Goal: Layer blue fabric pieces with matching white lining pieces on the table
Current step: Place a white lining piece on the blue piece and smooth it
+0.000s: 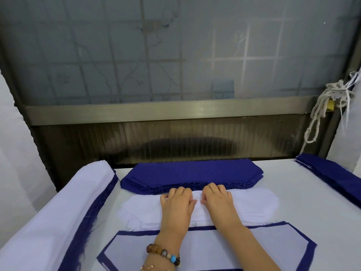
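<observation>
Under left hand (176, 204) and right hand (218, 200), white lining stack (254, 204); blue stack (193, 173) beyond

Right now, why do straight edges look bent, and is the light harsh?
Head view: the wide lens bows the metal rail and the edges of the table; the light is soft, with only faint shadows under the left hand and right hand; the white lining stack nearly washes out against the pale table; the window glass looks hazy, while the blue stack stays sharp.

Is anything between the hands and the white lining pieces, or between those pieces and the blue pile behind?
Nothing visible. The left hand and right hand rest directly on the white lining pile, which lies beside the blue pile.
</observation>
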`<state>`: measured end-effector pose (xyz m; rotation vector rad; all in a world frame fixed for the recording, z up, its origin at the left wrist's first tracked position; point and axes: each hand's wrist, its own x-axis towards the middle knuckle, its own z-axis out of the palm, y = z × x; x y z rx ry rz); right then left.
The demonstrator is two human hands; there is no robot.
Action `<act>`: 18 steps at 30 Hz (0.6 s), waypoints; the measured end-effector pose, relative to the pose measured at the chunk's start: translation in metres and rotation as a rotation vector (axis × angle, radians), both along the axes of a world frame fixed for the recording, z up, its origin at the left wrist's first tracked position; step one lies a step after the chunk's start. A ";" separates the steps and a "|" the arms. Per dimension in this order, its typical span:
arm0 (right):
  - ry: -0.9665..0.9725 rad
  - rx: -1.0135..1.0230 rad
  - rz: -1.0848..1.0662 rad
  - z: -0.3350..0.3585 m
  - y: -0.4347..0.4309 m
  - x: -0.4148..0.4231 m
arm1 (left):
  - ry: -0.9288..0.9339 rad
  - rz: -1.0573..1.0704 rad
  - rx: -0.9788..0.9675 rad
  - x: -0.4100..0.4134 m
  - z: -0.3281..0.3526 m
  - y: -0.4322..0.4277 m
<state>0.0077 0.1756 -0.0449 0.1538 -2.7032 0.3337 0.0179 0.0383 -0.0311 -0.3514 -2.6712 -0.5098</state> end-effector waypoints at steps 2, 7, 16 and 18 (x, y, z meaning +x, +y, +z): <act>0.004 -0.007 -0.005 -0.001 0.001 0.000 | -0.018 -0.007 0.027 -0.001 0.000 0.001; 0.017 -0.065 0.011 -0.001 0.000 0.000 | -0.052 0.022 -0.063 -0.005 -0.002 0.003; 0.023 0.022 -0.054 0.008 0.015 0.005 | -0.020 0.062 -0.038 0.001 0.002 -0.004; -0.010 0.012 -0.074 0.012 0.024 0.008 | -0.040 0.127 -0.037 0.002 0.002 -0.008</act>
